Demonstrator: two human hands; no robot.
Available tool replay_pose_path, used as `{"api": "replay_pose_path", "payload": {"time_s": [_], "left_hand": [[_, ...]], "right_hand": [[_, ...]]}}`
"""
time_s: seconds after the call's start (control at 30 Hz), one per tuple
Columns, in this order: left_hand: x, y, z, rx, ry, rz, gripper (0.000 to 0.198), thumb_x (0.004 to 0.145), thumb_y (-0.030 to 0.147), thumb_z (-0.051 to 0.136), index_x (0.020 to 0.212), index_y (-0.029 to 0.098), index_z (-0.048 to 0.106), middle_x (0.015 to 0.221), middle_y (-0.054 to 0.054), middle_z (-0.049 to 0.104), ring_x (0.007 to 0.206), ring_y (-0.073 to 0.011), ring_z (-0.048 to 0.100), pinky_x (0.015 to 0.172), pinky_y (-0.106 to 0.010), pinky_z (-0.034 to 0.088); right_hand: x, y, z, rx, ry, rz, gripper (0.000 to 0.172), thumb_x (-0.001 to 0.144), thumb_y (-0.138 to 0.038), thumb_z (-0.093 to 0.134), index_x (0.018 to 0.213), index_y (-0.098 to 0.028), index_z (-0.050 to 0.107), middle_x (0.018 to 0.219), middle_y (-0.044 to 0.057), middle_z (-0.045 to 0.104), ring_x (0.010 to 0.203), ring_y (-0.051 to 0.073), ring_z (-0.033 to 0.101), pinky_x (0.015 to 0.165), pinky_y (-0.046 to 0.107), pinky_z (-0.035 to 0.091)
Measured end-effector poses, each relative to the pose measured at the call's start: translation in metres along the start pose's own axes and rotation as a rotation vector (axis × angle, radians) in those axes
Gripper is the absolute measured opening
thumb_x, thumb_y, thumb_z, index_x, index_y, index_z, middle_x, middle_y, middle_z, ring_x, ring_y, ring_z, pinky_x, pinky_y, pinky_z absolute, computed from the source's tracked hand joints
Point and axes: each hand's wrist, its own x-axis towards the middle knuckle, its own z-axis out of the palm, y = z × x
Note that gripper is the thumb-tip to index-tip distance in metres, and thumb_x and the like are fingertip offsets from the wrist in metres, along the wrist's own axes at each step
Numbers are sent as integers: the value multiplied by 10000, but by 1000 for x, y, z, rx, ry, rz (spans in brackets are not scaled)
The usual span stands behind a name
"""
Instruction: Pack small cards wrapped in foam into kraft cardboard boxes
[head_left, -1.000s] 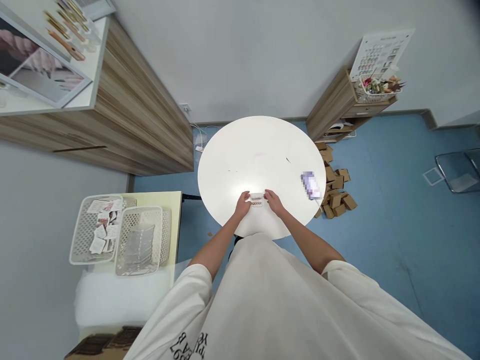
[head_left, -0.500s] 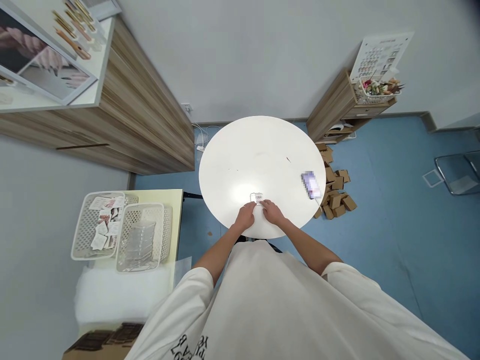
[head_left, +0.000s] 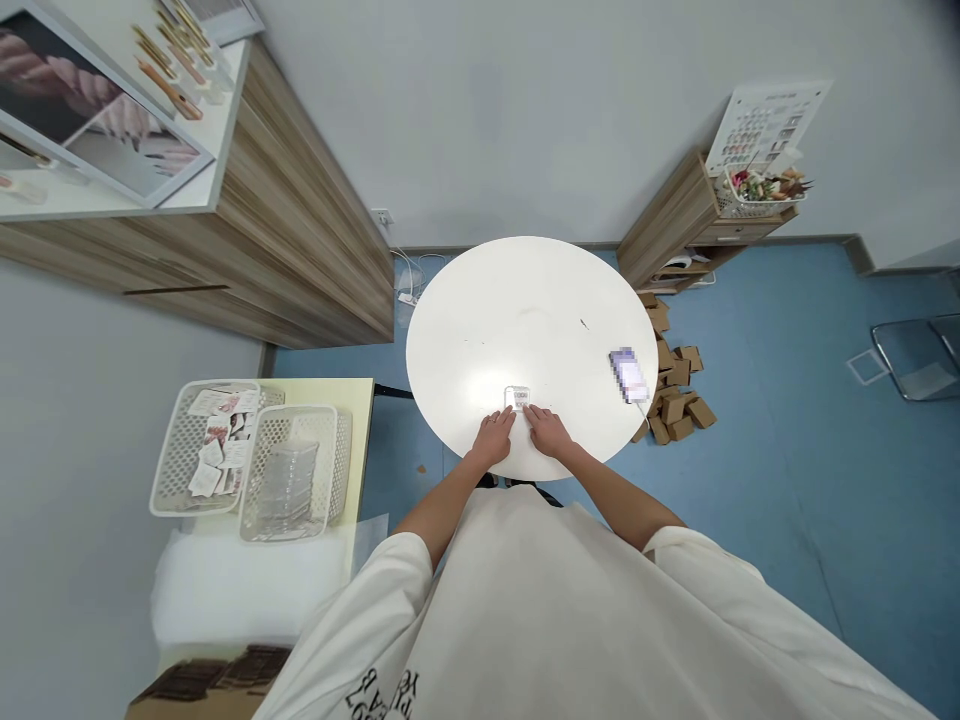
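Box [head_left: 517,394]: clear, rectangular, plastic, down on round white table [head_left: 525,300]; full closure unclear.
Left hand [head_left: 494,435], right hand [head_left: 549,433]: at its near edge; pinching or pressing, cannot tell.

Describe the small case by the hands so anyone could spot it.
Find the white table. Toward its near edge, just beyond the left hand and right hand, lies a small clear case. Its two rows of tiny pieces distinguish it from the larger blurred purple object.
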Motion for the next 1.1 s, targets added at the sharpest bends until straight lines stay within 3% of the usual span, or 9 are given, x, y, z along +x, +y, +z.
{"api": "replay_pose_path", "payload": {"time_s": [0.23, 0.4, 0.53, 0.77, 0.97, 1.1], "left_hand": [[-3, -25, -28, 59, 45, -30, 689, 800, 134, 523, 1477, 219, 429, 1648, -91, 250, 1496, -383, 234, 1205, -561, 134], [-2, -42, -57, 78, -3, -49, 700, 810, 164, 531, 1494, 218, 392, 1667, -83, 192, 1432, -360, 365, 1170, -498, 261], [-3, -48, -69, 71, -54, -10, 709, 813, 189, 548, 1501, 241, 388, 1673, -80, 164, 1386, -374, 428, 1110, -469, 345], [-17, -51, -65, 35, -71, -6, 727, 826, 247, 559, 1522, 259, 350, 1685, -81, 84, 1318, -371, 503, 1055, -449, 405], [-44, -37, -49, 84, 61, -37, 718, 844, 221, 534, 1532, 231, 329, 1677, -119, 109, 1351, -393, 459, 1077, -490, 375], [-73, -22, -27, 100, 139, -76, 694, 853, 212, 533, 1519, 235, 341, 1671, -123, 134, 1360, -384, 454, 1090, -484, 368]], "right_hand": [[33, -34, -5, -4, 21, -34, 717, 917, -187, 417, 1604, -157, 211, 1632, 119, 275, 1426, 312, 315, 1128, 439, 297], [57, -61, -13, 28, 2, -12, 720, 916, -200, 435, 1602, -187, 217, 1629, 117, 282, 1428, 325, 321, 1124, 458, 301], [60, -72, -14, 56, 2, 23, 721, 925, -196, 425, 1607, -178, 193, 1622, 134, 287, 1430, 330, 325, 1106, 452, 325], [34, -74, -8, 108, -1, 115, 720, 952, -241, 408, 1617, -165, 142, 1600, 158, 317, 1346, 328, 441, 1042, 414, 389], [4, -71, -3, 46, 75, 86, 627, 969, -246, 390, 1580, -156, 279, 1593, 156, 329, 1372, 324, 405, 1061, 418, 370], [-19, -70, 2, 23, 91, -5, 570, 972, -240, 405, 1537, -179, 376, 1538, 152, 414, 1323, 305, 457, 1040, 406, 386]]}}
